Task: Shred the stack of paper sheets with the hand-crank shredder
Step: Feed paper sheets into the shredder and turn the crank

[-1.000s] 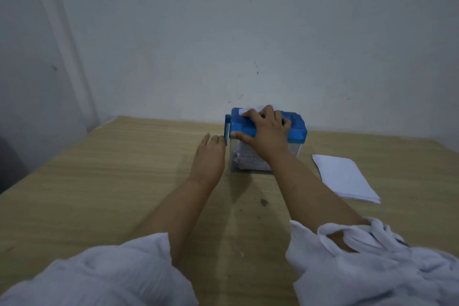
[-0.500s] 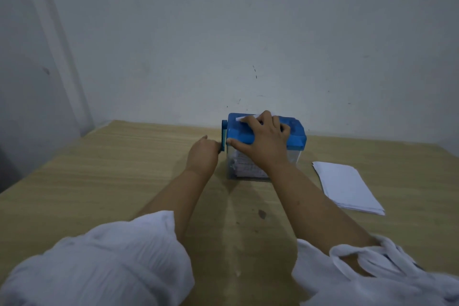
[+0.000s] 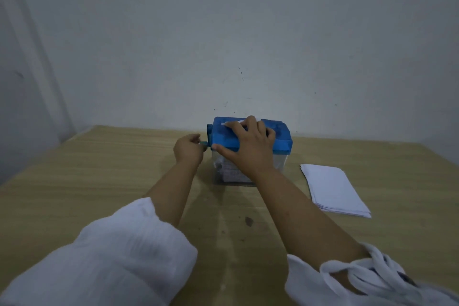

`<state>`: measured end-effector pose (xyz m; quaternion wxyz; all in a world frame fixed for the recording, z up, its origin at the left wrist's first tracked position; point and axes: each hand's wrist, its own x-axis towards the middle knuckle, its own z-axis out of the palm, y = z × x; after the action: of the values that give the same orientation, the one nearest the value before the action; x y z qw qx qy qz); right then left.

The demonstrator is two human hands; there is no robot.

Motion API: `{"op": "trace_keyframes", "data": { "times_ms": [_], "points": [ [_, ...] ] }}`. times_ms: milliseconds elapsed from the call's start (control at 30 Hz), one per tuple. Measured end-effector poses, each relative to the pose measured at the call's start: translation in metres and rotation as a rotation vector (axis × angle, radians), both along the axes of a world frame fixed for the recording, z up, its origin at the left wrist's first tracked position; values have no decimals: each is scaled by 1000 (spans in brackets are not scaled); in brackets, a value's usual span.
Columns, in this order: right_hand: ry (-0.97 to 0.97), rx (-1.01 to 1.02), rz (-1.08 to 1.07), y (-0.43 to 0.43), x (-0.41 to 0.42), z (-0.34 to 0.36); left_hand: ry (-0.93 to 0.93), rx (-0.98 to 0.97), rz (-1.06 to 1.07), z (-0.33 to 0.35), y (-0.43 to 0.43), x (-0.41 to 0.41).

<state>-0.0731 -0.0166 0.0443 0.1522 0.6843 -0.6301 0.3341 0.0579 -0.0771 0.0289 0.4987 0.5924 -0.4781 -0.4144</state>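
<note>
I am partway through cranking one sheet. My left hand (image 3: 188, 151) is clenched on the small teal crank knob (image 3: 204, 144), which sticks out from the left side of the blue-lidded hand-crank shredder (image 3: 280, 138). The shredder stands at the far middle of the light wooden table (image 3: 99, 181), close to the wall. My right hand (image 3: 248, 148) lies spread across the lid with the thumb along the near left edge. It presses down and grasps nothing. Its fingertips rest on the white sheet (image 3: 232, 123) whose top edge shows at the slot. The clear bin (image 3: 279, 165) under the lid already holds pale shreds.

Next, I judge, the knob needs full turns while my right hand bears down so the light box neither slides nor tips. My fingertips should draw back from the slot as the sheet sinks.

The stack of white paper sheets (image 3: 332, 189) lies flat to the right of the shredder, apart from it. It looks several sheets thick, so most of the job remains.

Only my own right forearm lies between stack and slot. A small dark spot (image 3: 248, 221) marks the near table, and my white sleeves (image 3: 124, 256) bunch well away from the crank.
</note>
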Motion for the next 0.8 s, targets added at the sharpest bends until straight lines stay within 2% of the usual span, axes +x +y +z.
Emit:
{"op": "trace_keyframes", "data": {
  "times_ms": [67,133,233,300,533,800],
  "points": [
    [34,44,23,4,-4,3,324,179,101,5,9,-5],
    [72,98,72,7,-11,9,433,296,19,22,21,-9],
    [49,133,156,14,-22,15,446,379,-195,46,25,-10],
    [43,92,153,15,-26,11,440,388,-215,61,27,-13],
    [-46,-31,132,9,-24,-1,182,376,-246,79,28,-22],
    [-88,-71,99,7,-18,-2,386,323,-211,76,19,-19]
  ]
}}
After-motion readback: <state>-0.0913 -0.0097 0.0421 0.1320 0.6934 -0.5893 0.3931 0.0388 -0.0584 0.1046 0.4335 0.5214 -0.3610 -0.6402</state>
